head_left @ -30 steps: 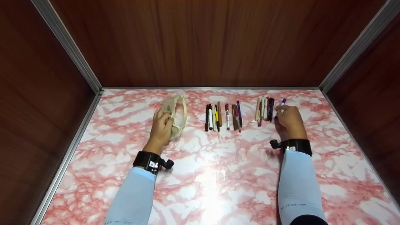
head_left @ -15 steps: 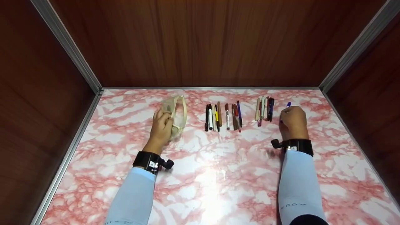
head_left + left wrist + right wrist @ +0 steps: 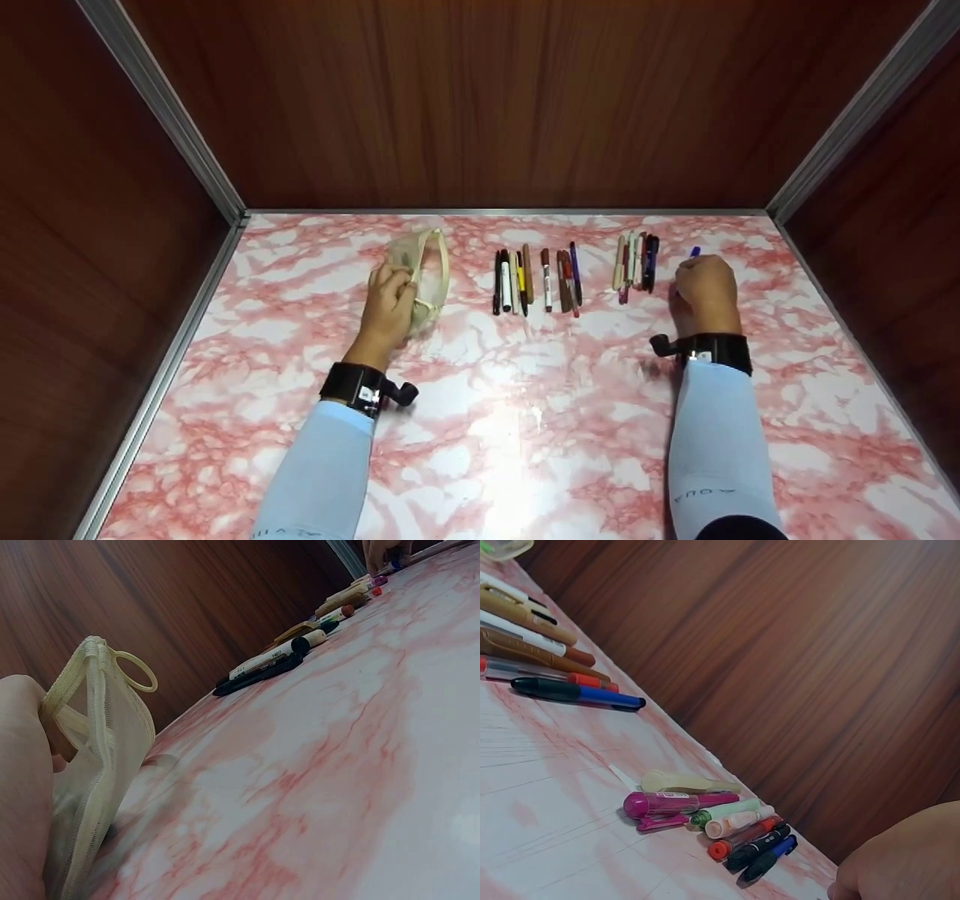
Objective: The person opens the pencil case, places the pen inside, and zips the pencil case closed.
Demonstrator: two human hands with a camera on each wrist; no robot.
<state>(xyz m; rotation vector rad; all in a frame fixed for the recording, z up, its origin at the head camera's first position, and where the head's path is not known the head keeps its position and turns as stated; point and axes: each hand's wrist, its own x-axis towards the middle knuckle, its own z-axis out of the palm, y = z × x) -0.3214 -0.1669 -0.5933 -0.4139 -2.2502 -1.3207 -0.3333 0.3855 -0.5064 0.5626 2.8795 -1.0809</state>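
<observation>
Marbled tabletop [image 3: 600, 405], blue pen [image 3: 696, 251], protruding past right grip [image 3: 706, 285]

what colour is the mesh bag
The mesh bag is pale yellowish cream, clearest in the left wrist view.

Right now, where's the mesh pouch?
In the head view, the pouch is left of centre, held by the left hand, with the leftmost black pen to its right.

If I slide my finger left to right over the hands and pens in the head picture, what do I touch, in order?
Left hand, pale mesh bag, black pen, black-capped white marker, yellow-and-black pen, brown-capped white marker, blue pen, another pen bunch, right hand.
</observation>
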